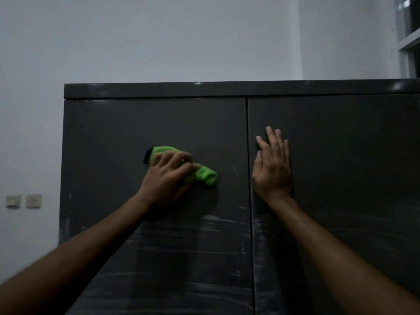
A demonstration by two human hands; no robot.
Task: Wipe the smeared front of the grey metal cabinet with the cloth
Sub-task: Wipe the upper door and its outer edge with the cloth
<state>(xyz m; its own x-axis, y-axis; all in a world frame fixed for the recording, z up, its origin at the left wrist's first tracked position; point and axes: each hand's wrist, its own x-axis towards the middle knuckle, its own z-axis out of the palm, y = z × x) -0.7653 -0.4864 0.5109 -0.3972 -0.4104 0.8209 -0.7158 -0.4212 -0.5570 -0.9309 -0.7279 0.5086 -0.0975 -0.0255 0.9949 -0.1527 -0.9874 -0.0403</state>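
1. Pale smears streak the lower cabinet (pixel 159 123) front, nearest the camera, on both doors
2. The left hand (pixel 167 176) grips the bunched green cloth (pixel 204 175), fingers curled over it, pressing it to the left door
3. It looks soft, light and easily bunched, so a bunched middle hold suits
4. The right hand (pixel 272 169) lies flat, fingers straight, on the right door
5. Behind, wall switches (pixel 23 200)

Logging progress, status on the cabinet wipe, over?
Left hand grips cloth on left door. Right hand flat on right door. Smears remain lower down. Nothing in the way.
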